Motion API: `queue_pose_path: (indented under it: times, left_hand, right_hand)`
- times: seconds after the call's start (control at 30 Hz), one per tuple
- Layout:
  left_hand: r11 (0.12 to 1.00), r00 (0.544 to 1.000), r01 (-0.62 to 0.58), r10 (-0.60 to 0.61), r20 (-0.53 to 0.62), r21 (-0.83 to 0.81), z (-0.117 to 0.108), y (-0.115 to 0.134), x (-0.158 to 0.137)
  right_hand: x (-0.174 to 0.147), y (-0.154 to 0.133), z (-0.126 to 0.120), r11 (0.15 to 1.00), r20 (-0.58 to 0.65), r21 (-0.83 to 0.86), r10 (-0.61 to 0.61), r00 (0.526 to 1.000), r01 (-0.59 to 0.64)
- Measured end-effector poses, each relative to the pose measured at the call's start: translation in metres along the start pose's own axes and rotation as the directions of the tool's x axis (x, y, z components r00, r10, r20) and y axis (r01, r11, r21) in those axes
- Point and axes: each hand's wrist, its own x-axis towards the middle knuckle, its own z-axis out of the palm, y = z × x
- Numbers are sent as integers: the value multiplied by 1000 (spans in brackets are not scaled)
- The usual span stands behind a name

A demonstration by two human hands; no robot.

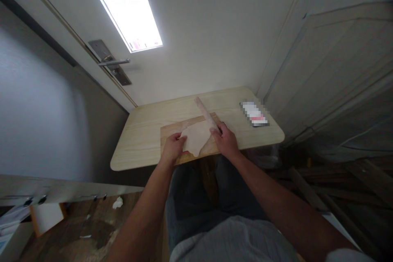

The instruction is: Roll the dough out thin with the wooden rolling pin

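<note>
A thin, pale sheet of dough [195, 137] with an uneven outline lies over a wooden board [166, 132] near the table's front edge. At the sheet's left edge, my left hand [173, 147] pinches the dough between thumb and fingers. My right hand [227, 141] is closed around the near end of a wooden rolling pin [204, 110]. The pin slants away to the upper left, along the right side of the dough. Whether my right fingers also grip the dough's edge I cannot tell.
The pale wooden table [135, 143] stands against a white door with a metal handle [115, 62]. A pixelated, phone-like object [254, 114] lies on the table's right side. On the floor at lower left are a crumpled white scrap [117, 202] and an orange-edged white panel [47, 217].
</note>
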Motion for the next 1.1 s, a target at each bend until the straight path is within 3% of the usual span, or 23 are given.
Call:
queue_pose_path:
  times: [0.17,0.47,0.53,0.63,0.8,0.97,1.1]
  left_hand:
    - [1000,1000,7,-8,27,27,-3,-3,-1]
    - [999,997,26,-29,-71,-45,0,-8,-11]
    - [998,998,61,-61,-24,-24,1,-7,-18]
    - [987,993,88,-98,69,135,2,-4,-29]
    - [921,996,-18,-18,89,389,-1,0,-38]
    - [869,969,-139,20,248,475,-11,-1,-41]
    - [884,907,-191,-8,421,427,-14,-4,-50]
  right_hand:
    - [0,0,1,1000,16,-16,-2,1000,3]
    - [2,2,2,997,43,-72,-14,999,17]
    - [2,2,2,998,41,-65,-11,999,14]
    - [0,0,2,998,35,-68,-9,999,12]
    - [-2,-3,2,996,51,-85,-6,999,11]
    - [-2,-4,2,995,62,-100,0,998,6]
    - [1,-3,-1,998,119,-69,1,993,7]
